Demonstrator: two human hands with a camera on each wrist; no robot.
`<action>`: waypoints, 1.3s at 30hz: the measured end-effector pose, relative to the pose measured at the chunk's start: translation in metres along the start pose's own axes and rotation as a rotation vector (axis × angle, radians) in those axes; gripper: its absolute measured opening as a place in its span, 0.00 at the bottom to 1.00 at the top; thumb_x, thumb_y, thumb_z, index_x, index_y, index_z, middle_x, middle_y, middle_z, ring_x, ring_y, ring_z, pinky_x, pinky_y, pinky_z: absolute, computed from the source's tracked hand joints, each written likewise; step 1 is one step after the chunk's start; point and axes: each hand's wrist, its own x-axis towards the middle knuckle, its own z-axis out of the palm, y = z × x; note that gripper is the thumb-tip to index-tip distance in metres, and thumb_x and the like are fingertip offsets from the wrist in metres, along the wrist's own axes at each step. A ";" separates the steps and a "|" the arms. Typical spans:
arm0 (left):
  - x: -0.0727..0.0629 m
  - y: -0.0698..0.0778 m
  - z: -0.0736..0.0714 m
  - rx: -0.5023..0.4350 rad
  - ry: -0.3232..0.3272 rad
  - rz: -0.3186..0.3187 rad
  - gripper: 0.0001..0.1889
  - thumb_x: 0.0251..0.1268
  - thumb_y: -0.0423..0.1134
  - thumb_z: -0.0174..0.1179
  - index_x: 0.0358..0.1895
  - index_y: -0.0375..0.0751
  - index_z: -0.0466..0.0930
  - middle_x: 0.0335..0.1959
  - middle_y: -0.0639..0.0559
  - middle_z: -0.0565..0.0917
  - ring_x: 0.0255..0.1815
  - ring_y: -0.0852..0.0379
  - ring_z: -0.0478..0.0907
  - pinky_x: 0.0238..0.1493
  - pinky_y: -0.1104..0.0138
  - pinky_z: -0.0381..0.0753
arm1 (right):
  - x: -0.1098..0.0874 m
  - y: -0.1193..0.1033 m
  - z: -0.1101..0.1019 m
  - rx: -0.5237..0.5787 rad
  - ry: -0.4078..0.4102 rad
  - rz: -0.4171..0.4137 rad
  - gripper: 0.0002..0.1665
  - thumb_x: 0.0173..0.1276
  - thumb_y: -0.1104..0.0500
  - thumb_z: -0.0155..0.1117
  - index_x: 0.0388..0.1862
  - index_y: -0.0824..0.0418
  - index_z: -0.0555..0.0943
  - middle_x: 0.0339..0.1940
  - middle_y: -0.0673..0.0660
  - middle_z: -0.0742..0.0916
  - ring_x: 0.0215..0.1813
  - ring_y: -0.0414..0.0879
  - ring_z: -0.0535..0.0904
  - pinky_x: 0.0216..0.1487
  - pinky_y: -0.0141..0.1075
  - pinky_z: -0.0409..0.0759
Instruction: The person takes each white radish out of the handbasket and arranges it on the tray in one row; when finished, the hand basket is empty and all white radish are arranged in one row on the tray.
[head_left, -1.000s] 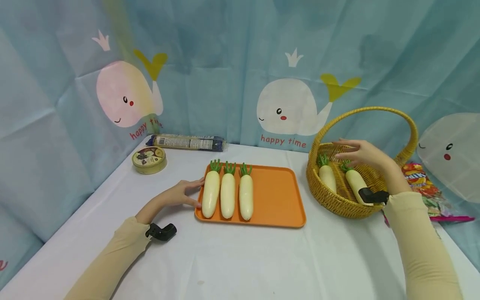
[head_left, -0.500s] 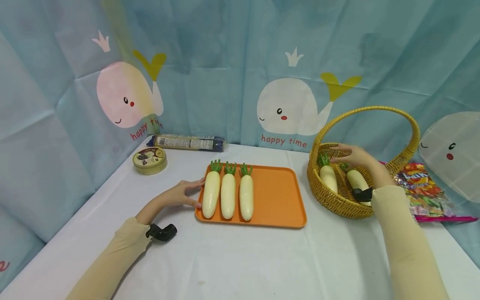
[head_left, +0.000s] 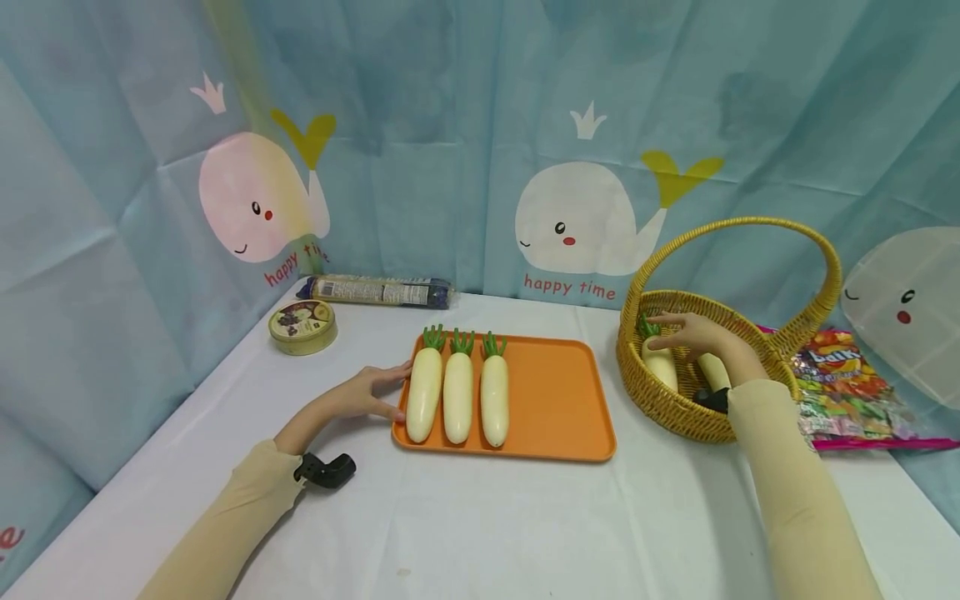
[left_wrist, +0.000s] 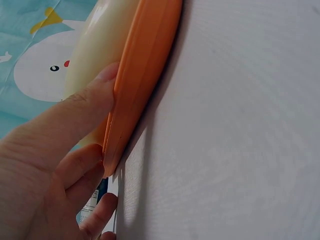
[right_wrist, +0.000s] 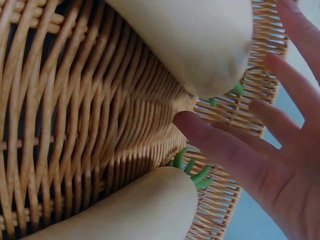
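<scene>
Three white radishes with green tops lie side by side on an orange tray (head_left: 558,400); the leftmost radish (head_left: 424,396) is nearest my left hand (head_left: 363,393). That hand rests at the tray's left edge, thumb and fingers spread along the rim, as the left wrist view also shows. My right hand (head_left: 701,335) reaches into a wicker basket (head_left: 667,410), fingers spread, over the top of a white radish (head_left: 662,367). A second radish (head_left: 714,371) in the basket is partly covered by the forearm. In the right wrist view the thumb (right_wrist: 192,125) points between both radishes, holding nothing.
The tall basket handle (head_left: 738,223) arches over the right hand. A colourful candy bag (head_left: 847,383) lies right of the basket. At the back left are a round tin (head_left: 302,327) and a long clear packet (head_left: 375,291). A whale-print curtain (head_left: 450,192) stands behind the table.
My right hand has moved left and lower within the basket, from above the right radish to the left radish's top. The left hand stays at the tray edge.
</scene>
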 end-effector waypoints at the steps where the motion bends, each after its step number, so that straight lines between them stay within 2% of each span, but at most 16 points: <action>1: 0.000 0.000 0.000 0.004 -0.001 -0.001 0.45 0.46 0.49 0.67 0.65 0.30 0.56 0.66 0.38 0.54 0.65 0.39 0.48 0.60 0.45 0.47 | 0.000 0.000 0.001 0.007 -0.008 0.009 0.44 0.61 0.48 0.61 0.68 0.67 0.54 0.69 0.70 0.44 0.58 0.67 0.62 0.41 0.50 0.76; 7: 0.000 -0.002 0.001 0.006 0.006 -0.007 0.45 0.47 0.48 0.68 0.65 0.31 0.56 0.66 0.39 0.54 0.66 0.39 0.49 0.60 0.45 0.47 | -0.003 -0.001 0.003 0.066 -0.053 0.034 0.44 0.62 0.50 0.60 0.69 0.67 0.53 0.68 0.71 0.46 0.57 0.68 0.63 0.43 0.50 0.75; 12: -0.001 -0.002 0.002 -0.002 0.000 -0.007 0.45 0.47 0.48 0.67 0.66 0.31 0.55 0.66 0.39 0.54 0.66 0.40 0.48 0.60 0.45 0.47 | -0.001 0.000 0.009 0.113 -0.110 0.058 0.42 0.62 0.53 0.61 0.68 0.69 0.55 0.68 0.72 0.47 0.50 0.60 0.71 0.43 0.48 0.75; 17: -0.002 -0.002 0.002 0.006 0.003 -0.015 0.45 0.47 0.48 0.68 0.65 0.31 0.56 0.66 0.39 0.54 0.65 0.39 0.48 0.60 0.45 0.48 | 0.004 -0.006 0.015 0.052 -0.142 0.078 0.42 0.61 0.53 0.61 0.67 0.70 0.55 0.65 0.76 0.48 0.52 0.61 0.68 0.42 0.45 0.76; 23: 0.000 -0.003 0.001 -0.009 0.002 0.005 0.45 0.47 0.47 0.68 0.65 0.30 0.55 0.66 0.38 0.54 0.66 0.40 0.48 0.60 0.46 0.48 | 0.005 -0.010 0.015 0.027 -0.138 0.091 0.42 0.60 0.52 0.63 0.66 0.71 0.57 0.65 0.77 0.48 0.53 0.62 0.67 0.42 0.45 0.76; 34: 0.002 -0.004 0.000 -0.001 0.000 0.002 0.45 0.47 0.48 0.68 0.65 0.31 0.56 0.66 0.39 0.54 0.66 0.40 0.48 0.60 0.46 0.48 | 0.003 -0.006 0.012 0.029 -0.109 0.106 0.46 0.57 0.49 0.65 0.66 0.70 0.57 0.65 0.76 0.47 0.55 0.64 0.65 0.43 0.45 0.76; 39: 0.001 -0.003 -0.001 -0.006 -0.001 -0.003 0.45 0.47 0.48 0.68 0.66 0.31 0.55 0.66 0.39 0.54 0.66 0.40 0.48 0.60 0.46 0.47 | 0.001 -0.004 0.010 0.058 -0.090 0.091 0.43 0.60 0.52 0.63 0.66 0.70 0.57 0.64 0.75 0.53 0.48 0.58 0.71 0.42 0.44 0.76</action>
